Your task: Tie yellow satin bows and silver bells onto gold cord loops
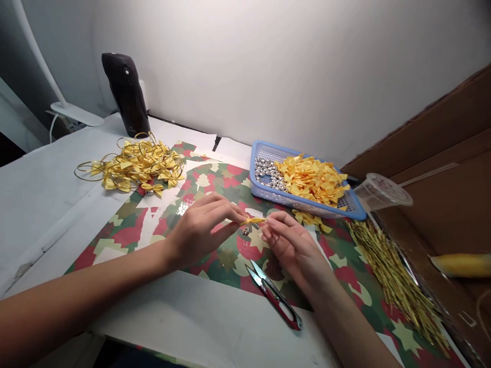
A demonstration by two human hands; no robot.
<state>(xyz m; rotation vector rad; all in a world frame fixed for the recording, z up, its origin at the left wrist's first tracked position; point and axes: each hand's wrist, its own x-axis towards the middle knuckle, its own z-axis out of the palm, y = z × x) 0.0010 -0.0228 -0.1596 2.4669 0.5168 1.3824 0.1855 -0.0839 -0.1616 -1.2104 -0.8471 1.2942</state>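
A small yellow ribbon bow is stretched between my two hands above the patterned sheet. A silver jingle bell hangs just under it. My left hand pinches the bow's left end between thumb and fingers. At its right end, the fingertips of my right hand are closed on the bow. Below my hands lie red-handled thread snips, blades pointing away from me. Beyond my right hand stands a blue plastic basket, with silver bells on its left side and yellow bows on its right.
Finished-looking bows with bells and gold loops form a pile at the left. A dark bottle-shaped object stands behind it. Gold twist ties lie at the right, near a tilted clear cup and cardboard.
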